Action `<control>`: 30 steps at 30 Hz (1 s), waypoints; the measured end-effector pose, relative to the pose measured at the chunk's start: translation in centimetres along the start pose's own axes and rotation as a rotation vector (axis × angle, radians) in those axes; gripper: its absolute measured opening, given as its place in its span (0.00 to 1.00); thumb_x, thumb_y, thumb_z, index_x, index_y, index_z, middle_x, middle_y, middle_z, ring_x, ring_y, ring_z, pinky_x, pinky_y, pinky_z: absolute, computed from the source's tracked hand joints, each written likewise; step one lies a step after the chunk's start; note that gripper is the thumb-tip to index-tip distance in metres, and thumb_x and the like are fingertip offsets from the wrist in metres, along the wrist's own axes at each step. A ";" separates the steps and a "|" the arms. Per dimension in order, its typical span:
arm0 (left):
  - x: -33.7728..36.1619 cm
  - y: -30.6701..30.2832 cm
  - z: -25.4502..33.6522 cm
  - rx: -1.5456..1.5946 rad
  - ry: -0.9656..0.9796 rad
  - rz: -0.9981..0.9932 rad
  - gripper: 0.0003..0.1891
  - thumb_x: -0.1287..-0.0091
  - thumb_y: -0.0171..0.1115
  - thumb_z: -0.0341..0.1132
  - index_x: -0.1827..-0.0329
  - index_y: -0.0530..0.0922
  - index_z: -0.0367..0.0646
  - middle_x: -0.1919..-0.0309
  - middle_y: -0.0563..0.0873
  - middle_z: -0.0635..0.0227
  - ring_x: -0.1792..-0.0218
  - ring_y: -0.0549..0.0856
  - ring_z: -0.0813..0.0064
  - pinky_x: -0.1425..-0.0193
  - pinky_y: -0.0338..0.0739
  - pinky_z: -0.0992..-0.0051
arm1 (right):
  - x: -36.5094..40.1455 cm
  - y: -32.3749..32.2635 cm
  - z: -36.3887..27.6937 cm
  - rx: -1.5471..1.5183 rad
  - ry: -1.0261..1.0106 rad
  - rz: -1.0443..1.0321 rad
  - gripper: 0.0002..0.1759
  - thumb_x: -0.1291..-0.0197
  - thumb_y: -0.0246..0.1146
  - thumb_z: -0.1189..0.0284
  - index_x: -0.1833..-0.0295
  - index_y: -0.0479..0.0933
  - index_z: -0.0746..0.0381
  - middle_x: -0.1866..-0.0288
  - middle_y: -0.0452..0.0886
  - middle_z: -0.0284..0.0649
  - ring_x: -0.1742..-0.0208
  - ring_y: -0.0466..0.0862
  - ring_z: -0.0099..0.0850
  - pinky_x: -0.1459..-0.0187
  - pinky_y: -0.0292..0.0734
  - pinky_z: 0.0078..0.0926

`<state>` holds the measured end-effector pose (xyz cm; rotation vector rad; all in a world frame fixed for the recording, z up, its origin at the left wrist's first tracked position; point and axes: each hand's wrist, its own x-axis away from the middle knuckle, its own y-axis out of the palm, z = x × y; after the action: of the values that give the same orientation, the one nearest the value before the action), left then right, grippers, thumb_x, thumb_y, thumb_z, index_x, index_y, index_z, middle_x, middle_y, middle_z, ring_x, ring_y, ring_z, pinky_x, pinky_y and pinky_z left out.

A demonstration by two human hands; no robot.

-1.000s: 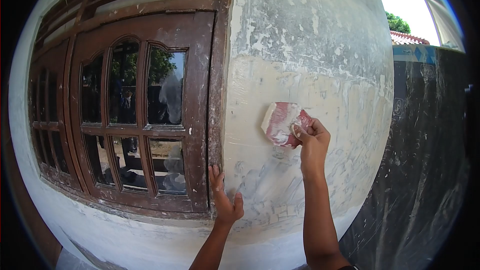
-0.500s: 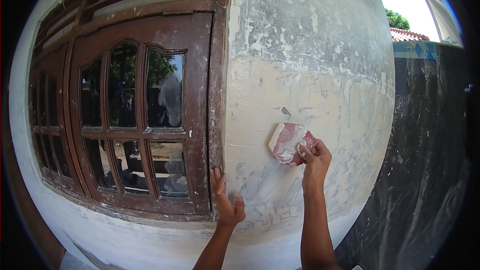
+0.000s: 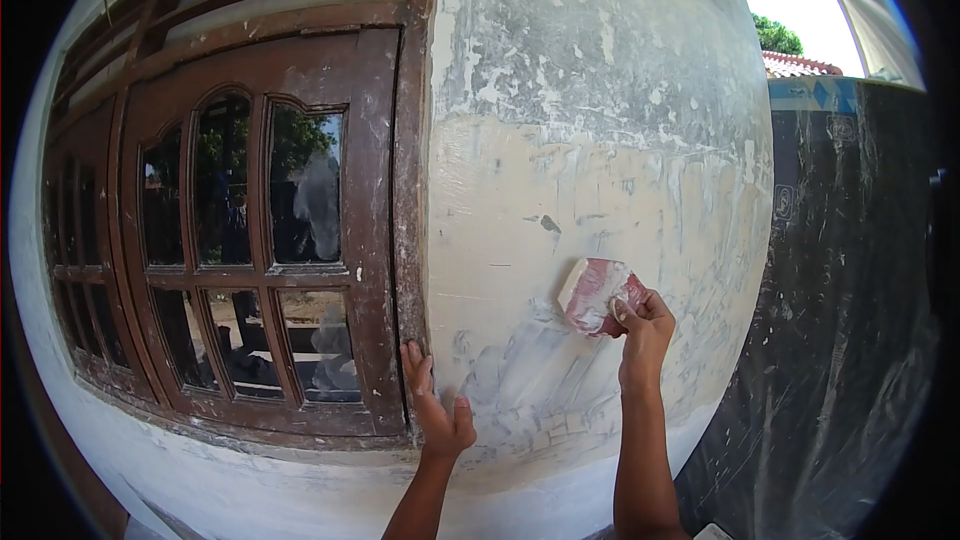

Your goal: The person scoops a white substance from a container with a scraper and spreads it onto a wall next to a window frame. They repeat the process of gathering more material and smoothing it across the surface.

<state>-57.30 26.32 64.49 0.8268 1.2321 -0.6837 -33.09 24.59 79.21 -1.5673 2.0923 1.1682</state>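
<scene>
Pinching red scraper (image 3: 585, 300), smeared w/ white paste (image 3: 610, 287), btwn thumb & fingers of R hand (image 3: 648, 338). Holding it at cream part of wall (image 3: 500, 180), R of brown window frame (image 3: 412, 240); can't tell whether touching surface. Resting L hand (image 3: 438, 420) at lower R edge of frame, thumb spread from fingers, lower & L of scraper. Note grey peeling band (image 3: 600, 50) higher up, dark sheet (image 3: 840, 290) far R.
</scene>
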 end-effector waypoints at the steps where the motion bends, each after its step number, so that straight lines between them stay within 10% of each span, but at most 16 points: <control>1: 0.1 -0.1 0.0 -0.003 -0.011 -0.010 0.35 0.22 0.51 0.44 0.23 0.54 0.25 0.20 0.52 0.26 0.16 0.46 0.34 0.16 0.48 0.44 | 0.5 2.0 -0.5 -0.006 0.017 -0.098 0.07 0.35 0.61 0.88 0.53 0.79 0.71 0.60 0.89 0.44 0.64 0.88 0.26 0.65 0.85 0.23; 4: -0.1 -0.1 0.1 -0.019 -0.012 -0.018 0.35 0.21 0.50 0.45 0.22 0.53 0.25 0.19 0.51 0.29 0.15 0.45 0.37 0.15 0.45 0.45 | 0.8 7.8 1.4 0.077 -0.012 -0.293 0.07 0.41 0.68 0.87 0.58 0.80 0.70 0.68 0.84 0.32 0.67 0.78 0.15 0.63 0.72 0.16; 8: -0.2 -0.4 0.1 -0.081 -0.022 -0.050 0.34 0.22 0.52 0.43 0.23 0.55 0.26 0.20 0.52 0.27 0.16 0.47 0.33 0.16 0.49 0.44 | -1.6 7.4 2.2 0.177 -0.039 -0.222 0.06 0.39 0.66 0.88 0.58 0.80 0.69 0.66 0.86 0.37 0.68 0.82 0.19 0.65 0.79 0.20; 18: 4.2 2.3 8.2 -0.052 -0.151 0.006 0.37 0.22 0.53 0.47 0.21 0.54 0.28 0.18 0.52 0.31 0.15 0.45 0.35 0.16 0.47 0.42 | -1.3 -18.0 3.7 0.057 0.090 0.116 0.04 0.33 0.64 0.79 0.54 0.78 0.64 0.66 0.82 0.32 0.72 0.78 0.20 0.70 0.69 0.22; 25: 20.2 14.7 21.3 0.113 -0.518 -0.190 0.35 0.22 0.54 0.42 0.21 0.54 0.28 0.17 0.51 0.33 0.14 0.43 0.40 0.17 0.51 0.43 | 10.7 -37.6 5.9 -0.342 0.666 0.092 0.19 0.34 0.63 0.76 0.38 0.73 0.58 0.49 0.81 0.34 0.52 0.82 0.30 0.60 0.78 0.31; 30: 33.7 21.8 32.6 0.238 -0.860 -0.337 0.33 0.24 0.55 0.36 0.21 0.56 0.31 0.16 0.51 0.37 0.14 0.43 0.43 0.15 0.48 0.46 | 18.3 -48.8 1.7 -0.209 0.845 0.152 0.23 0.34 0.62 0.77 0.34 0.71 0.61 0.49 0.82 0.38 0.55 0.84 0.32 0.59 0.81 0.33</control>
<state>-15.04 10.32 39.25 0.4180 0.5033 -1.3095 3.42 9.37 45.25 -2.3300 2.6849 0.8593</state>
